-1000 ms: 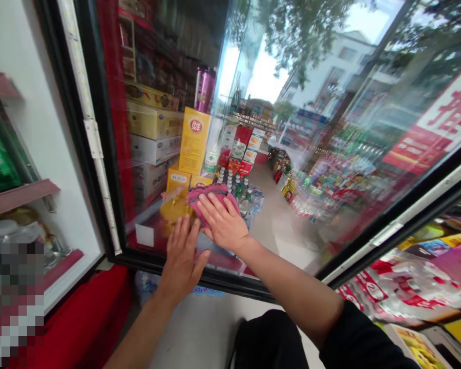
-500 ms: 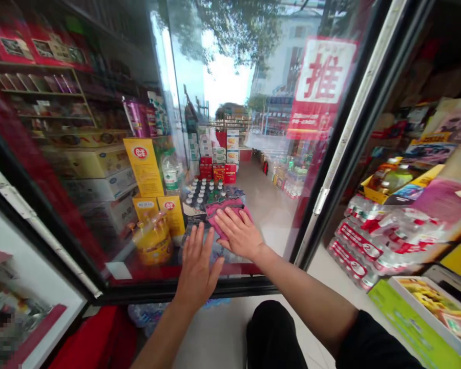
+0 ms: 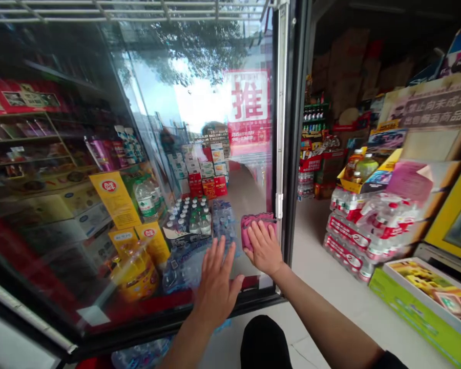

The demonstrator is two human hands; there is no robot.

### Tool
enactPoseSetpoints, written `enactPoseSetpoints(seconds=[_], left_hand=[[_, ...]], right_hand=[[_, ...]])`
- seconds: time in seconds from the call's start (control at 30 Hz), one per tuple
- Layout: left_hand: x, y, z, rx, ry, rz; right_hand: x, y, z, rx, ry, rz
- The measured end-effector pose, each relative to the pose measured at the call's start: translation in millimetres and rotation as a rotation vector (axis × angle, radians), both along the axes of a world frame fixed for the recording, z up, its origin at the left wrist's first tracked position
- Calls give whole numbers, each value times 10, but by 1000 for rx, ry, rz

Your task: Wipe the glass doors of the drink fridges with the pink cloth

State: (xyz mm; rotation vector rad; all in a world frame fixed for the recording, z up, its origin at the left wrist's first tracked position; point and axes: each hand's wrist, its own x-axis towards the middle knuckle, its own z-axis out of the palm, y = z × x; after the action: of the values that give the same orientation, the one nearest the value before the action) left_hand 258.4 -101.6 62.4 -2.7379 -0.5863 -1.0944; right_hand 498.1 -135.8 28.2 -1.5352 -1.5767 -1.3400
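Grocery shop — stacked bottled water packs (image 3: 363, 230), shelves (image 3: 30, 154).

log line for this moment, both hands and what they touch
left hand: open, flat on glass door | right hand: open, pressing pink cloth against it near its right edge

Pink cloth (image 3: 258, 224) — red sign (image 3: 249, 110)

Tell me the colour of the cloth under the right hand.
The cloth is pink; the head view shows it.
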Motion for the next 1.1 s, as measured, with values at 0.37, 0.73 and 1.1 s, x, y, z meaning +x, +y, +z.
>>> enactPoseSetpoints(seconds=[0.37,0.73,1.1], left_hand=[[593,213,970,186,-43,-44],[999,482,2305,246,-208,-148],[1018,384,1652,248,-145,-130]], right_hand=[[-72,317,1441,10,177,-38],[18,582,2841,94,221,13],[-57,489,2053,108,259,-25]])
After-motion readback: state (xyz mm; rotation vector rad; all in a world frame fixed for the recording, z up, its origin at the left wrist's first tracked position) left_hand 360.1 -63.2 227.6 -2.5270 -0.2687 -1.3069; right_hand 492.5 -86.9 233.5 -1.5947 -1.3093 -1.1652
